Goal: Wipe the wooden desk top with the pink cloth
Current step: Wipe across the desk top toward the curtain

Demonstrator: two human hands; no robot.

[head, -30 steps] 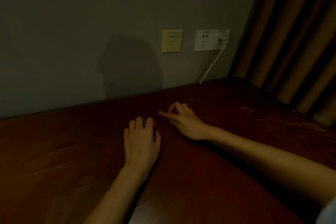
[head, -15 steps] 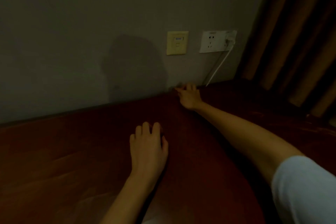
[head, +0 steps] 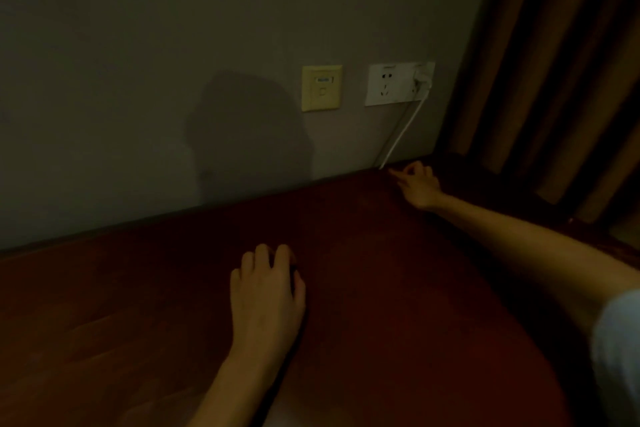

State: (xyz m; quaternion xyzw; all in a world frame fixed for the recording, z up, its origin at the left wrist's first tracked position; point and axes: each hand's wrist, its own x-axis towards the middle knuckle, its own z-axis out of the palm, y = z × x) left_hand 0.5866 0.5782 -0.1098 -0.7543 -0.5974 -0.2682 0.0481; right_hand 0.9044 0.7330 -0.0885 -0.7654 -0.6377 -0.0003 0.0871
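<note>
Left hand resting on desk, right hand curled

wall: plain grey, dim
yellow plate: wall-mounted, small port in its middle
white socket: on the wall, just right of the yellow plate
plug: white, seated at the socket's right end
cable: white, runs from the plug down-left along the wall
shadow: dark blotch on the wall, left of the plate
curtain: brown, vertical folds, right of the wall
</note>
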